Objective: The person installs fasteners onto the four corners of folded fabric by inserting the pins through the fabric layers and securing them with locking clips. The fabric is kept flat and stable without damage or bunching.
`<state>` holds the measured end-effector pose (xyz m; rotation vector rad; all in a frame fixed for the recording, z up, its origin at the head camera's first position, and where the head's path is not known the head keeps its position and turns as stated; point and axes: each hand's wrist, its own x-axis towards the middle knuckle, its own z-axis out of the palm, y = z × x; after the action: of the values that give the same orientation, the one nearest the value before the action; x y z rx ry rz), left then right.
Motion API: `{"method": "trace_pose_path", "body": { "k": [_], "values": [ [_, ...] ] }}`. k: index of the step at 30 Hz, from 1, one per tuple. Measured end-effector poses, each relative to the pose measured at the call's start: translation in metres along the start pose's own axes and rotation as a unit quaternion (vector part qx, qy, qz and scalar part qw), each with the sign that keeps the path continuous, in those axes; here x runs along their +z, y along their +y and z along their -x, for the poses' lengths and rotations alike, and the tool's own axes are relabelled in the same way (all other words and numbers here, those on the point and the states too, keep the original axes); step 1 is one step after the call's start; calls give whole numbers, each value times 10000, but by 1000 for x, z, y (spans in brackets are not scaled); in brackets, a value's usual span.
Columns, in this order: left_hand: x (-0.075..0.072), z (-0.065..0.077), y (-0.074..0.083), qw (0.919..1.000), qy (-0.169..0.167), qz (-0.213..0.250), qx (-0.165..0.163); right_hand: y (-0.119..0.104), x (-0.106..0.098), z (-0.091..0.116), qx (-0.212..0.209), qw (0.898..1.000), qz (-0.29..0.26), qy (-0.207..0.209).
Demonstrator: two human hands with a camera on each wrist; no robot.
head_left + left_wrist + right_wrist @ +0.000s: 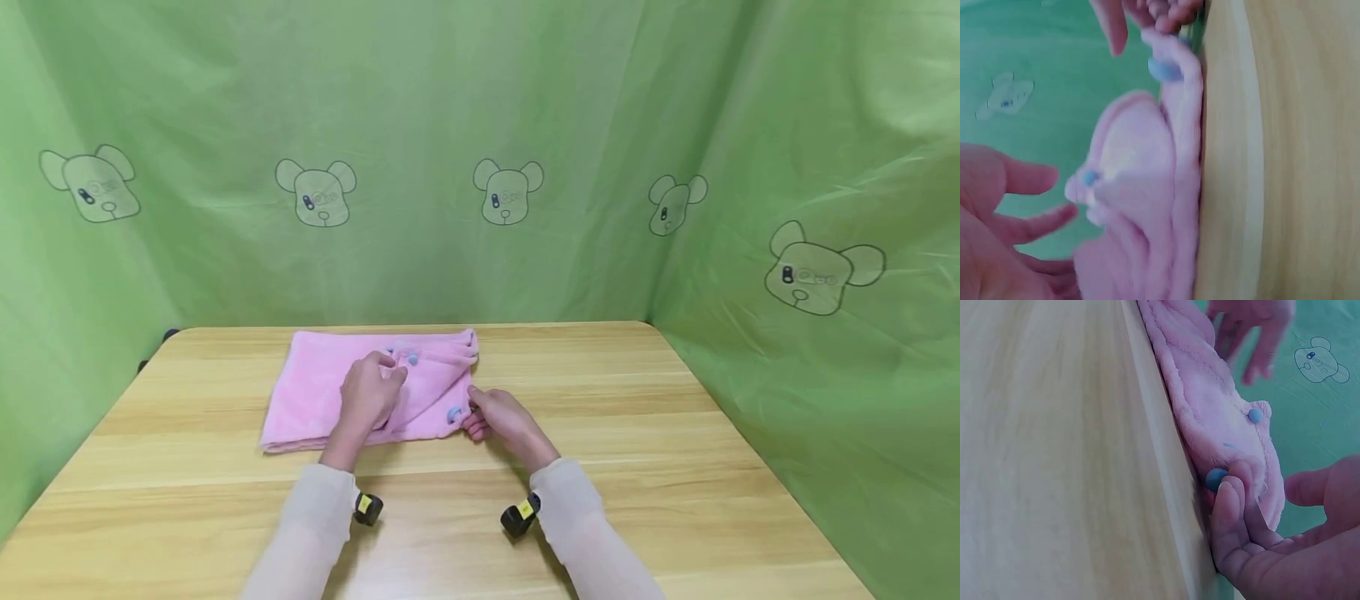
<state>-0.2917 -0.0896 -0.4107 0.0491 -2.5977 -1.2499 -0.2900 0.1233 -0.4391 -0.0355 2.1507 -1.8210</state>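
Note:
A folded pink plush cloth (307, 383) with blue buttons lies toward the back of the table, its right part gathered into loose folds. Over its middle hovers my left hand (367, 392), thumb and fingers spread and apart from the fabric in the left wrist view. An upper blue button (1255, 415) sits on a raised fold near those fingertips. At the cloth's front right corner, my right hand (506, 417) has its fingers curled at the edge beside a lower blue button (1215, 479). Its thumb stands away from the fabric in the right wrist view.
The wooden table (637, 483) extends in front and to the right of the cloth. Green curtains (480, 83) printed with bear heads hang behind and on both sides. Each wrist wears a small black camera, one at the left wrist (367, 509).

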Motion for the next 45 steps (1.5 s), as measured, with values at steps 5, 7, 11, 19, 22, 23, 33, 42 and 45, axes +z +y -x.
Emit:
{"method": "trace_pose_path", "body": {
  "k": [5, 7, 11, 19, 22, 23, 33, 42, 45],
  "values": [
    [-2, -2, -12, 9959, -728, -88, -525, 1, 0, 0, -5, 10000, -6, 41],
    [-1, -3, -14, 9946, -795, 86, -664, 2, 0, 0, -17, 10000, -4, 30],
    [1, -4, -14, 9929, -828, 416, -745, 1, 0, 0, -1, 10000, 26, -7],
    [6, -7, -21, 9786, -1046, 1469, -993, 2, 1, 0, -73, 10000, -15, -23],
    [5, -7, -23, 9634, -1291, 2022, -1198, 2, 1, 0, -94, 10000, -8, -24],
    [5, -7, -23, 9573, -1425, 2182, -1254, 3, 0, 0, -94, 10000, -4, -34],
    [5, -4, -16, 9231, -1886, 3120, -1224, 2, -2, 0, -96, 9999, 20, -125],
    [8, -2, -11, 9310, -2001, 2911, -922, 1, -2, 0, -67, 9997, -34, -219],
    [7, 0, -8, 9262, -2209, 2943, -819, 2, -1, -1, -58, 9997, -52, -224]
  ]
}}
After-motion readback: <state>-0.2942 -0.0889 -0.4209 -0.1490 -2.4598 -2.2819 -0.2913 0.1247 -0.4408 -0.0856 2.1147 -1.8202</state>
